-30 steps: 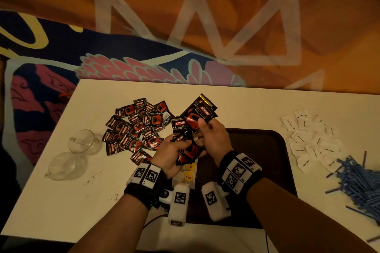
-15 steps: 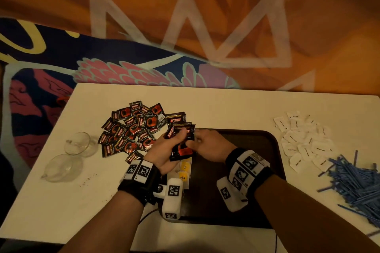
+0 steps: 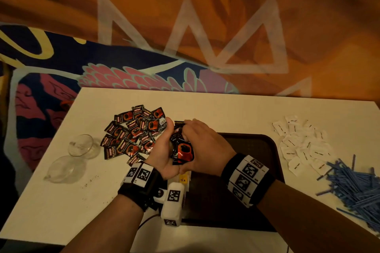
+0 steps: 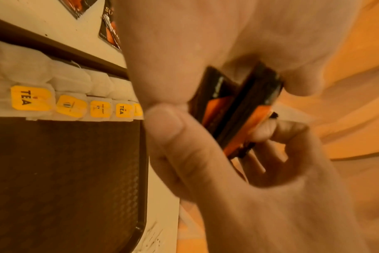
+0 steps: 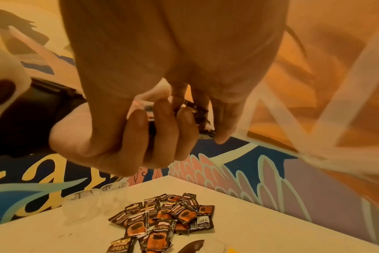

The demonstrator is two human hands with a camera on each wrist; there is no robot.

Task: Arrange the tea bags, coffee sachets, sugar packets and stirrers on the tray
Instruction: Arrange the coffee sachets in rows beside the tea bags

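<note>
A squared-up stack of black and red coffee sachets (image 3: 183, 151) is clasped between my left hand (image 3: 164, 150) and my right hand (image 3: 203, 146), above the left edge of the dark brown tray (image 3: 257, 150). In the left wrist view my thumb and fingers pinch the stack (image 4: 238, 109). A row of tea bags (image 4: 32, 101) with yellow tags lies along the tray's (image 4: 65, 171) left side. More loose sachets (image 3: 133, 133) are heaped on the table to the left. White sugar packets (image 3: 302, 144) and blue stirrers (image 3: 353, 187) lie right of the tray.
Two clear glass cups (image 3: 81, 146) (image 3: 65, 168) stand near the white table's left edge (image 3: 51, 150). A patterned orange and blue cloth (image 3: 185, 26) hangs behind the table. The sachet heap (image 5: 162, 220) also shows in the right wrist view.
The fanned sachets held up a second ago have been gathered into a tight stack. Both hands have come down and closed together around it at the tray's left edge.
</note>
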